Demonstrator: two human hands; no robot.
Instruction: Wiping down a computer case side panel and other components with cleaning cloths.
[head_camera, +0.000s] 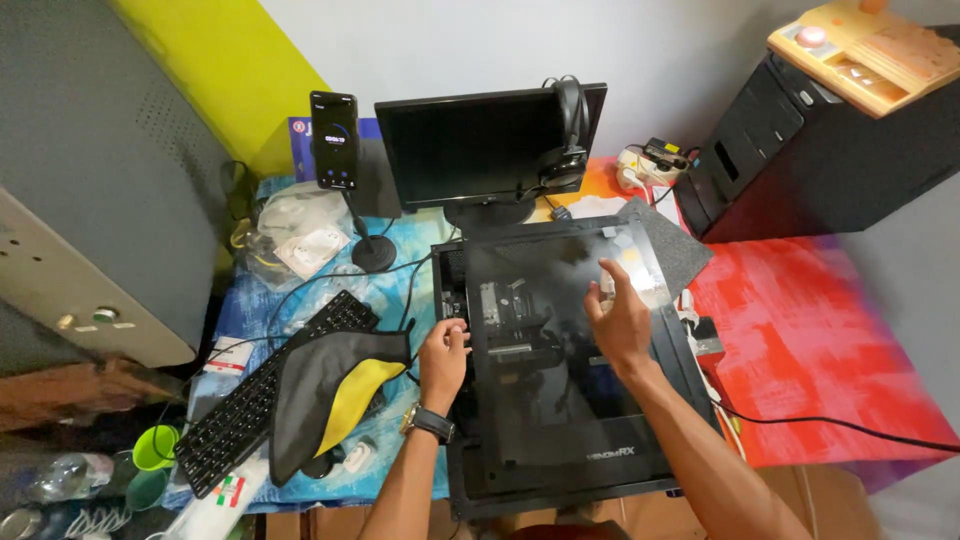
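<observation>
Under both hands, computer case (560, 400): left hand (444, 355) seemingly gripping its edge, right hand (620, 315) spread-fingered above.

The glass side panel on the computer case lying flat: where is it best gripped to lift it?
Probably by its two long edges, from above: the glass side panel lies flat and wide. The left hand is already at its left edge; the right hand hovers over the glass.

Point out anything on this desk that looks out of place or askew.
The black computer case with the glass side panel lies flat on its side rather than upright, both hands on it. A grey-and-yellow cloth is draped over the black keyboard, covering some keys. Black headphones hang off the monitor's corner. Nothing looks spilled or broken.
</observation>
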